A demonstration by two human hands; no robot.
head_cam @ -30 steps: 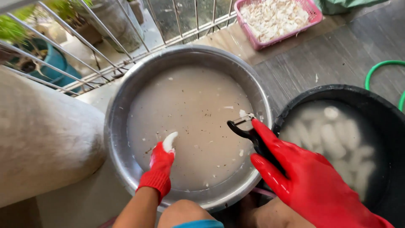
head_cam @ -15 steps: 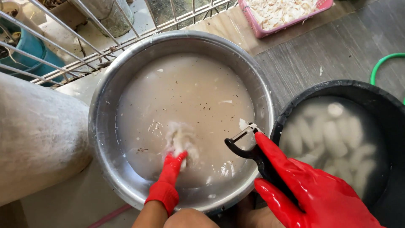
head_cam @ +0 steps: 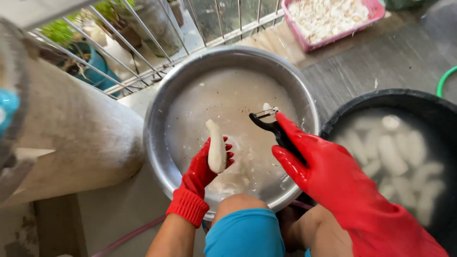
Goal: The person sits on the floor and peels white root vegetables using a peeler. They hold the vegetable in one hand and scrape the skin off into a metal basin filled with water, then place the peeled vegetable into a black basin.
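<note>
Both my hands wear red rubber gloves. My left hand [head_cam: 202, 171] grips a pale, peeled root vegetable [head_cam: 216, 146], held upright above the cloudy water of a large steel basin [head_cam: 157, 104]. My right hand [head_cam: 328, 176] holds a black peeler [head_cam: 268, 121] with its blade pointing toward the vegetable, a short gap between them. Both hands hover over the near half of the basin.
A black tub [head_cam: 409, 97] at the right holds several peeled white pieces in water. A pink tray [head_cam: 333, 35] of peelings sits at the back. Metal railing [head_cam: 190, 28] with potted plants behind, a concrete post [head_cam: 71, 133] at the left, a green hose [head_cam: 445, 81], my knee [head_cam: 245, 228].
My left hand dipped into the cloudy water and has come up holding the white vegetable. My right hand with the peeler stayed over the basin's right side.
</note>
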